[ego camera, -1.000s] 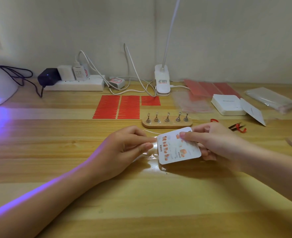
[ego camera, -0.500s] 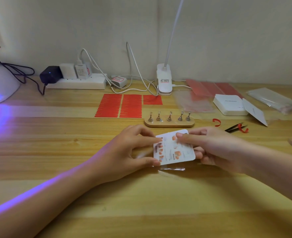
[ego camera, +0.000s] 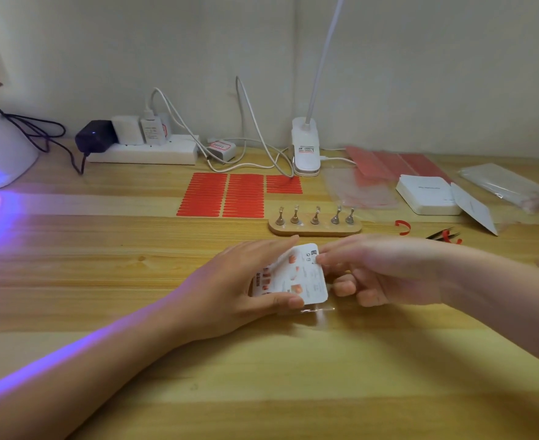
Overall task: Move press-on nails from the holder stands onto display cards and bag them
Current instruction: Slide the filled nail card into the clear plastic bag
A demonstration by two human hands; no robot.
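At frame centre, the left hand (ego camera: 230,287) and right hand (ego camera: 379,274) are both pinching a display card (ego camera: 306,281) inside a clear bag (ego camera: 317,311).

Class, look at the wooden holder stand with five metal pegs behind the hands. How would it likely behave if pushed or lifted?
The holder stand has a flat, wide wooden base, so it would probably slide, not tip. It looks rigid. Its slim upright pegs seem the likeliest parts to snag.

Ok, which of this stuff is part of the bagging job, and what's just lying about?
In the job: display card, clear bag, left hand, right hand, holder stand.

Lying about: power strip, lamp clip, tweezers.
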